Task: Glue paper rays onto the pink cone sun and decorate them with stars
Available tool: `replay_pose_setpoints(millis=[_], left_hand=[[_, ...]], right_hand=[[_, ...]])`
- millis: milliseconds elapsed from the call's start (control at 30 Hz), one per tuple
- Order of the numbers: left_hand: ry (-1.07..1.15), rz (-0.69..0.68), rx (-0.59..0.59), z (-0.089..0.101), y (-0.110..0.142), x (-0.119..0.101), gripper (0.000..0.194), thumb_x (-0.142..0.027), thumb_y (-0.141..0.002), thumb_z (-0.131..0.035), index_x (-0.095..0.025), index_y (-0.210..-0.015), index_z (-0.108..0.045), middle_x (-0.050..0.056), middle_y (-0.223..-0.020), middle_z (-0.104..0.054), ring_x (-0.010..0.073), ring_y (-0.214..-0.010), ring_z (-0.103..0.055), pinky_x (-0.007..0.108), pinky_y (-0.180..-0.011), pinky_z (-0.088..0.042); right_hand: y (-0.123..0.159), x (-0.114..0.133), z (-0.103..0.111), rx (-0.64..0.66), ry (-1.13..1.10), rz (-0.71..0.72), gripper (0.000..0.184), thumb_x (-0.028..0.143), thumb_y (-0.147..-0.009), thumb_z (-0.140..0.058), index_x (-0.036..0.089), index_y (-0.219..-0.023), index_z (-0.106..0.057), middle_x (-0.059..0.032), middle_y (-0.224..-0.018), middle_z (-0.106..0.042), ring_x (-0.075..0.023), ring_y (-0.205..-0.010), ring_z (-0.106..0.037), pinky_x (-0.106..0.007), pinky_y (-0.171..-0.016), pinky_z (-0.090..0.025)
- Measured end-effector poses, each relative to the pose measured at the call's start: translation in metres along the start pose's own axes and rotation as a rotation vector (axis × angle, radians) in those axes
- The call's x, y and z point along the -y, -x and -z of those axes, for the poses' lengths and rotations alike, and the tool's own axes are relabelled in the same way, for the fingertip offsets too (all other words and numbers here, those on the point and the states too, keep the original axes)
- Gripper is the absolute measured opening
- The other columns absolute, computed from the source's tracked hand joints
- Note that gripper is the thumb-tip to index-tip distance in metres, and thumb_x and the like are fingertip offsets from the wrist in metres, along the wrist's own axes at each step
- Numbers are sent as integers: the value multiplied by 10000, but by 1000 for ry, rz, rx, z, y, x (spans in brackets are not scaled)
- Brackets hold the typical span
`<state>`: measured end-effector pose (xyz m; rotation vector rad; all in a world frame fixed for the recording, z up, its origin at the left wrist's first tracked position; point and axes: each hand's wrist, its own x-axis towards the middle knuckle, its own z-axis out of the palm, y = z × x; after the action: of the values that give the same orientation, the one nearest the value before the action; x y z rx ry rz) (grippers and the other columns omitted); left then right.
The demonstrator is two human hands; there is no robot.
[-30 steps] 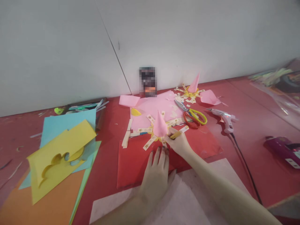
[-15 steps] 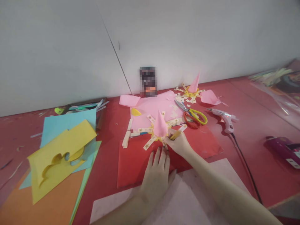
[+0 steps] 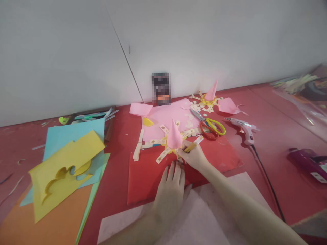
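Note:
My right hand (image 3: 195,157) is closed on a yellow pencil (image 3: 191,147), its tip down at the base of a pink paper cone (image 3: 174,136). The cone stands on a yellow disc with star-patterned paper strips (image 3: 161,157) fanned out around it. My left hand (image 3: 170,190) lies flat with fingers stretched out on a red paper sheet (image 3: 148,177), just in front of the cone. A pale pink sheet (image 3: 201,221) lies under my forearms.
Scissors (image 3: 211,126) with yellow and red handles and a glue gun (image 3: 245,128) with its black cord lie to the right. A second pink cone (image 3: 211,92) stands near the wall. Yellow, blue and orange sheets (image 3: 63,163) are stacked at the left. A purple object (image 3: 308,162) sits far right.
Almost nothing differs; my right hand with the pencil has shifted very slightly beside the cone. My left hand stays flat on the red sheet.

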<state>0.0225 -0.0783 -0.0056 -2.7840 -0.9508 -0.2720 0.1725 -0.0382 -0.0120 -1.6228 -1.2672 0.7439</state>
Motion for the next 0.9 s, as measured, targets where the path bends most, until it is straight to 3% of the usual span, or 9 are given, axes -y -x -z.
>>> replay_pose_setpoints(millis=[267,400,600,767,900], left_hand=[[12,4,0,-2,1,1,467,-382,-901,-357,-56,-1174,-550,163,-1190,-580,297,-1119,-530,414,-908,-457],[17,9,7,-2,0,0,461,-381,-905,-343,-69,-1176,-548,155,-1194,-577,288,-1122,-527,410,-921,-447],[52,15,5,1,0,1,453,-389,-888,-377,-87,-1189,-531,147,-1246,-540,277,-1140,-507,408,-947,-427],[73,21,-14,1,0,2,470,-359,-884,-397,-95,-1269,-452,152,-1281,-502,278,-1155,-487,420,-933,-427],[73,42,-11,0,1,1,493,-389,-885,-386,-87,-1269,-453,158,-1294,-493,286,-1146,-493,425,-939,-424]], right_hand=[[-1,2,1,-67,-54,61,225,210,-676,-477,219,-541,-298,76,-443,-347,-74,-423,-323,-198,-426,-255],[-1,0,2,-120,-184,38,253,275,-720,-505,220,-552,-324,81,-444,-320,-71,-397,-313,-206,-405,-249],[3,0,4,-77,-466,7,356,421,-834,-418,196,-559,-438,33,-510,-439,-66,-394,-323,-211,-368,-201],[6,6,6,46,-527,35,403,466,-835,-412,184,-558,-489,34,-483,-436,-49,-354,-250,-216,-350,-150],[5,8,7,125,-516,63,440,483,-865,-382,182,-563,-494,28,-464,-455,-52,-357,-300,-204,-354,-186]])
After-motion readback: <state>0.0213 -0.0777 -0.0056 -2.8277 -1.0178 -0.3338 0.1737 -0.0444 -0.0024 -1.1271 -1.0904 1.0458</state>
